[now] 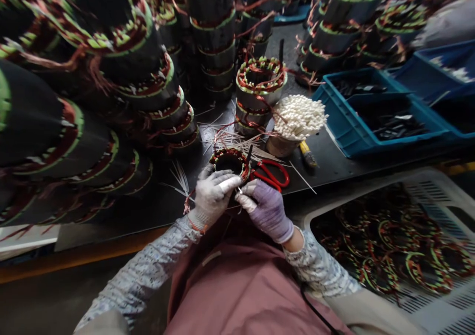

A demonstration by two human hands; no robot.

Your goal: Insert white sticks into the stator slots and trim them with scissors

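Currently the copper-wound ring point(242, 163) sits near the front edge of the dark table point(328, 164), the gloved left hand point(217, 189) clamped over its rim at seven o'clock, while the gloved right hand point(265, 206) bunches its fingertips at five o'clock, and whether they pinch anything I cannot tell. Clockwise around the ring, loose white sticks point(241, 143) and stacked wound cores point(261, 97) lie toward one, a cup of white sticks point(282, 145) at two, red-handled scissors point(285, 177) at three, and a pale crate point(451, 204) holding more rings at four
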